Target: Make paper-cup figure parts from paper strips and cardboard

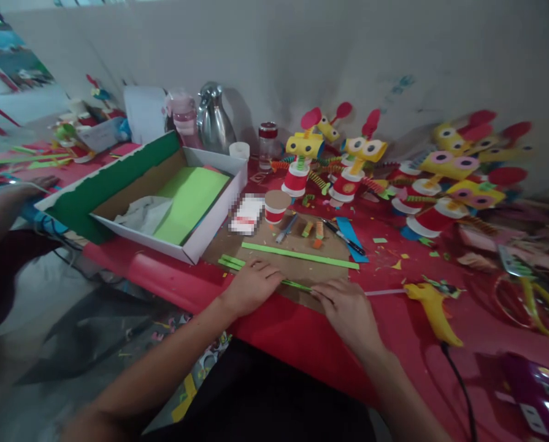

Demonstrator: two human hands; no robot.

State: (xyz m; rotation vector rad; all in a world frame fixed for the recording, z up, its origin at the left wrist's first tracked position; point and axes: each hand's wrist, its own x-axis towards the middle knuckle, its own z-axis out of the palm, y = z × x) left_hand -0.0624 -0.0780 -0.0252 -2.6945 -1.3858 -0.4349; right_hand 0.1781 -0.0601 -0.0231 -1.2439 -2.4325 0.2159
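A narrow green paper strip [297, 285] lies along the near edge of a brown cardboard sheet [297, 244]. The fingers of my left hand [254, 285] are closed on it, while green ends [231, 263] stick out to the left of that hand. At the strip's other end my right hand [348, 310] pinches it between thumb and fingers. Just beyond both hands a second green strip [302, 256] lies flat across the cardboard. Small folded orange-green paper pieces [319, 233], a black pen [343, 236] and a red-and-white paper cup [276, 207] are farther back.
An open box [214, 218] with green sheets stands left. Several paper-cup figures [302, 159] line the wall beside a steel jug [215, 120]. Right are a yellow glue gun [433, 310], scissors [538, 304] and a purple device [538, 393]. Another person's arm [7, 212] shows at far left.
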